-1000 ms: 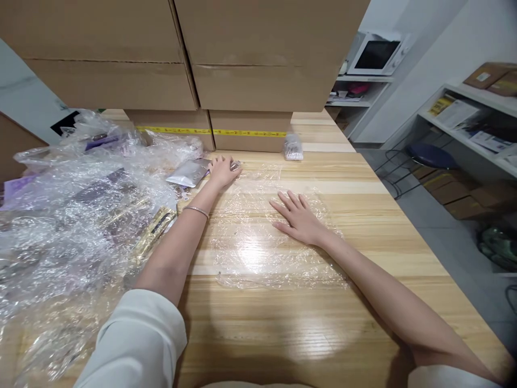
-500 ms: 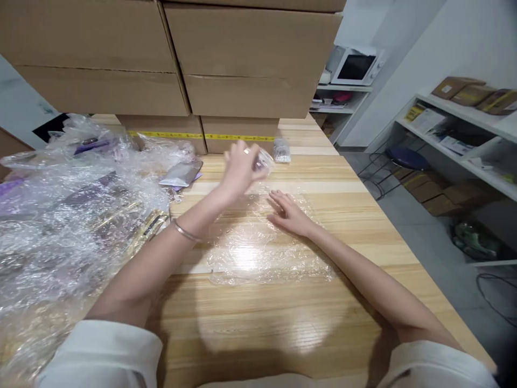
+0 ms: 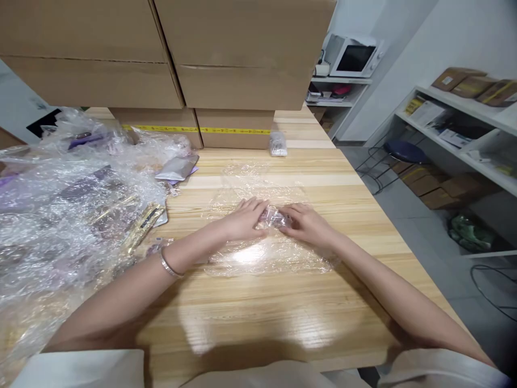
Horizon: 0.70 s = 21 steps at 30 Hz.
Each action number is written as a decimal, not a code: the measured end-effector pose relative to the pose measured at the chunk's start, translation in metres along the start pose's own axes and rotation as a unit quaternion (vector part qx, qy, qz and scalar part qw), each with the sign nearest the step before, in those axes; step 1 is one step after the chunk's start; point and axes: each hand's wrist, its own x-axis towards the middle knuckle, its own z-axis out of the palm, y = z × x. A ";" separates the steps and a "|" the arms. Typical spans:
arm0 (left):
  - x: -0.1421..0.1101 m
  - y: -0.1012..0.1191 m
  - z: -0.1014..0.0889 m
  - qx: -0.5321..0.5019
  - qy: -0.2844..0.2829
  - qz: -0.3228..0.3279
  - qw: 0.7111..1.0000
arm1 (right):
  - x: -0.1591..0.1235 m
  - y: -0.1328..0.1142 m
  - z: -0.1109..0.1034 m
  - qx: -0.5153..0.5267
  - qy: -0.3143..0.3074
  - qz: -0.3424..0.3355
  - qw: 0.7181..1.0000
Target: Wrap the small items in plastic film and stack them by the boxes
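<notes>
Hands point(image 3: 273, 220) facing inward, low over clear plastic wrap point(image 3: 238, 258), fingers curved, gripping a small clear packet point(image 3: 274, 217) between them

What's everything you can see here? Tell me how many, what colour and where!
small packet: 1, see-through, between the hands
plastic sheet: 1, clear, under the hands
table: 1, light wood, in front
wrap pile: 1, mostly clear, table's left
gold packaging: count unclear, gold, pile's right edge
pouch: 1, silver-grey, beside pile
wrapped bundle: 1, greyish, right of lower boxes
big boxes: at least 4, brown, table's back
microwave: 1, white and black, back shelf
shelf units: 2, white, back and right
smaller boxes: several, brown, right shelf and floor
stool: 1, dark blue seat, right floor
bracelet: 1, silvery, left wrist
left hand, right hand: 2, bare, at the packet
</notes>
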 end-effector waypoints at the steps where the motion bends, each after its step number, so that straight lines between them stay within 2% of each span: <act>1: -0.005 -0.005 -0.001 -0.004 0.010 0.009 1.000 | 0.001 0.000 0.001 -0.017 0.007 -0.004 1.000; 4: -0.015 -0.014 0.001 -0.004 0.041 0.021 0.999 | 0.004 0.001 0.001 -0.029 0.033 -0.013 0.999; 6: -0.018 -0.013 0.002 0.002 0.048 0.007 0.999 | 0.006 0.000 -0.001 -0.017 0.046 -0.015 0.999; 10: -0.014 -0.010 0.000 0.001 0.058 -0.018 0.998 | 0.010 0.000 0.003 0.021 0.061 -0.012 0.998; 16: 0.005 -0.014 -0.005 0.037 0.058 0.061 0.996 | 0.013 0.008 0.018 0.038 0.073 0.002 0.997; 19: 0.003 -0.004 -0.012 0.051 0.134 0.052 0.988 | 0.010 0.006 0.019 0.018 0.081 0.007 0.997; 21: -0.001 0.005 -0.016 0.040 0.196 0.006 0.980 | 0.009 0.001 0.019 -0.015 0.095 0.019 0.995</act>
